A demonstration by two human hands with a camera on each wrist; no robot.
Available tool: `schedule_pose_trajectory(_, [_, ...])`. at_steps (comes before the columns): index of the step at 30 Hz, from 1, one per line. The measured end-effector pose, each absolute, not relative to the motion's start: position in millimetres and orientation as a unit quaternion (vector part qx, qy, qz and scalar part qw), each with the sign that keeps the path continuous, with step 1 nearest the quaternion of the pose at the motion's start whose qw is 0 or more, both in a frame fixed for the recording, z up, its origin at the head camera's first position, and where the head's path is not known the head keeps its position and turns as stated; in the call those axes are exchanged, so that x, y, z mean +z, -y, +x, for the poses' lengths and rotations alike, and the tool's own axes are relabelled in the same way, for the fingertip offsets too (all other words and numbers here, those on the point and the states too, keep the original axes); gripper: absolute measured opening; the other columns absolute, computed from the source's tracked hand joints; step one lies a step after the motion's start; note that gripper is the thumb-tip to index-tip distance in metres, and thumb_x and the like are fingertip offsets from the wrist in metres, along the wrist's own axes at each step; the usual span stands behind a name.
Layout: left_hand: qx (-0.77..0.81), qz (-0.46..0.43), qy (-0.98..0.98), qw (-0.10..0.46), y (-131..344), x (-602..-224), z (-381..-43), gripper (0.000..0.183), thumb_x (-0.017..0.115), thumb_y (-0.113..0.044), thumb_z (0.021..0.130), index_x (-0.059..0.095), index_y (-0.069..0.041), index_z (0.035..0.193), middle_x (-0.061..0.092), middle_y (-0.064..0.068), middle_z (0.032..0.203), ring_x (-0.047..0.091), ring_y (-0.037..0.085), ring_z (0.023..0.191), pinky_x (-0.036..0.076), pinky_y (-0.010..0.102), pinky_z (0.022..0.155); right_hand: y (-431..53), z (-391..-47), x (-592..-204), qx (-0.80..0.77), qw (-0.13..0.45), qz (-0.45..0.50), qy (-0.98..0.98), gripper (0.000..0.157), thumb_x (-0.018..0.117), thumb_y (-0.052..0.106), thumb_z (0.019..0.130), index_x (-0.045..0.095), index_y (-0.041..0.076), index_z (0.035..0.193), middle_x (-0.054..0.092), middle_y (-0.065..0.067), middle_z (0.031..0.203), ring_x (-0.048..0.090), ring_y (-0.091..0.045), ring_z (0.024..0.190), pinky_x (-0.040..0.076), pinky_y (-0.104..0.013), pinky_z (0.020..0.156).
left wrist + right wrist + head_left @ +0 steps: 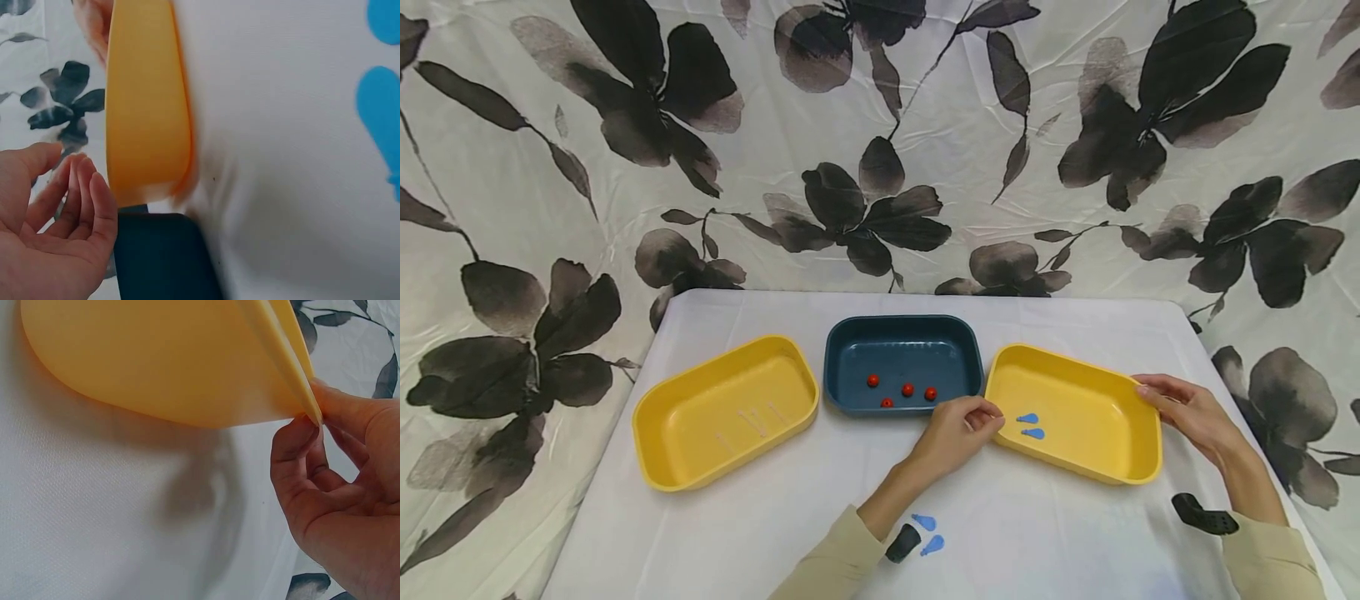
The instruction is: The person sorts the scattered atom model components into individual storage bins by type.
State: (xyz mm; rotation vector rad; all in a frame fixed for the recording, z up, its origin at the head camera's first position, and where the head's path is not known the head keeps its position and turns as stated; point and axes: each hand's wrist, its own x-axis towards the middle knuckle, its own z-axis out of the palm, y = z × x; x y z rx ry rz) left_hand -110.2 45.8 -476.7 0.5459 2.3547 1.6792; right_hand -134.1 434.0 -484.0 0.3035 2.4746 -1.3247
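Note:
My right hand [1195, 414] pinches the rim of the right yellow tray [1097, 429] at its far right corner; the right wrist view shows thumb and fingers [294, 440] on either side of the rim. At the tray's near left corner, my left hand [958, 433] hovers with loosely curled fingers and nothing visible in them. Two blue drop-shaped pieces [1030, 426] with narrow tips lie in that tray, close to the left fingertips. Two similar blue pieces [932, 545] lie on the table beside the left wrist; in the left wrist view, one piece [380, 106] shows a knobbed end.
A dark blue tray [902, 350] with several small red balls [907, 389] stands in the middle, behind the left hand. Another yellow tray [700, 417] at left contains several thin pale sticks [752, 423]. A white cloth covers the table [715, 542]; floral fabric hangs behind.

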Motion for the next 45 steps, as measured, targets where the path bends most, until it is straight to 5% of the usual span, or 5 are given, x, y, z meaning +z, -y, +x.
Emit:
schedule_pose_trajectory(25, [0.558, 0.164, -0.809, 0.078, -3, -493, -77, 0.009, 0.072, -0.016, 0.098, 0.077, -0.009, 0.102, 0.071, -0.004, 0.09, 0.058, 0.003, 0.079, 0.054, 0.02, 0.074, -432, -135, -482, -0.444, 0.162, 0.112, -0.874, 0.082, 0.061, 0.058, 0.098, 0.043, -0.002, 0.151, 0.056, -0.014, 0.14, 0.058, 0.005, 0.095, 0.052, -0.012, 0.083])
schedule_pose_trajectory(45, [0.55, 0.148, -0.813, 0.119, 26, -513, -48, 0.009, 0.074, -0.02, 0.097, 0.076, -0.012, 0.101, 0.068, -0.01, 0.088, 0.059, 0.003, 0.08, 0.053, 0.022, 0.074, -432, -133, -484, -0.454, 0.158, 0.103, -0.871, 0.079, 0.061, 0.055, 0.099, 0.044, -0.003, 0.15, 0.06, 0.004, 0.129, 0.059, 0.004, 0.096, 0.051, -0.01, 0.082])
